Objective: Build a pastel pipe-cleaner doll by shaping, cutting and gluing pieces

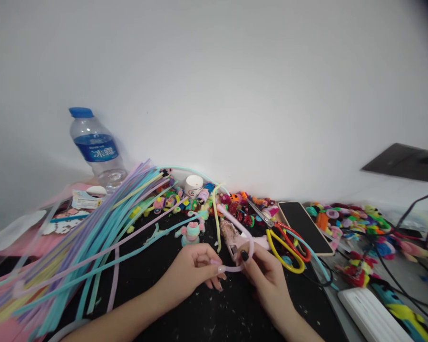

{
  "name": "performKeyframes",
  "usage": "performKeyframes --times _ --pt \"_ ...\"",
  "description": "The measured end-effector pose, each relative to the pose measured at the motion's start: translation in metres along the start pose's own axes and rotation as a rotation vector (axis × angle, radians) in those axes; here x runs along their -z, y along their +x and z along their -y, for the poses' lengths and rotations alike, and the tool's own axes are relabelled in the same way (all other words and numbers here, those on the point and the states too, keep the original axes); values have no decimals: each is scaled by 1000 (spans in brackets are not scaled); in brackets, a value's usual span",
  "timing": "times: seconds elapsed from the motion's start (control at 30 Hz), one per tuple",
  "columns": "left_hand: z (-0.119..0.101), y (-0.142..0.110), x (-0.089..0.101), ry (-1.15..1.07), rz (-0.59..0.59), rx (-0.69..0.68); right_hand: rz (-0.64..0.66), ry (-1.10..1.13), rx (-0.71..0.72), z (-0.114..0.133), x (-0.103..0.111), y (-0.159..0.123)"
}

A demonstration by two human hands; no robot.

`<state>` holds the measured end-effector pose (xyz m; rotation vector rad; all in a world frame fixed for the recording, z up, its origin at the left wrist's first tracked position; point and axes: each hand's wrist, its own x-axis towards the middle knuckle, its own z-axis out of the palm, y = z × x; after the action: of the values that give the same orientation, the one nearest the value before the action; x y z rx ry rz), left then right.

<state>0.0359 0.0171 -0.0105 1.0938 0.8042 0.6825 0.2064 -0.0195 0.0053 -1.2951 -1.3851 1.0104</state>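
Observation:
A pale pink pipe cleaner (250, 237) curves between my two hands above the black work surface. My left hand (201, 268) pinches its lower end between thumb and fingers. On the other side, my right hand (266, 273) grips the bend of it with thumb and forefinger. Beyond my left hand stands a small pink and mint pipe-cleaner figure (191, 231). A loose pale yellow pipe cleaner (217, 223) lies behind the hands. Close to my right hand are scissors with yellow and red handles (287, 251), blades pointing to the wall.
A bundle of pastel pipe cleaners (103, 237) fills the left side, near a tilted water bottle (96, 147). A paper cup (193, 185) stands among colourful pipe-cleaner pieces. A phone (303, 225), black cables (388, 266) and a white ridged device (371, 316) lie at right.

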Motion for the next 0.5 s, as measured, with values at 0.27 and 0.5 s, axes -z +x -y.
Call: performKeyframes --times 0.27,0.5 --pt "-6 -1 1 -77 -33 23 -24 466 -109 4 -1 3" --pt "-11 -1 2 -162 -165 42 -14 585 -170 1 -3 8"
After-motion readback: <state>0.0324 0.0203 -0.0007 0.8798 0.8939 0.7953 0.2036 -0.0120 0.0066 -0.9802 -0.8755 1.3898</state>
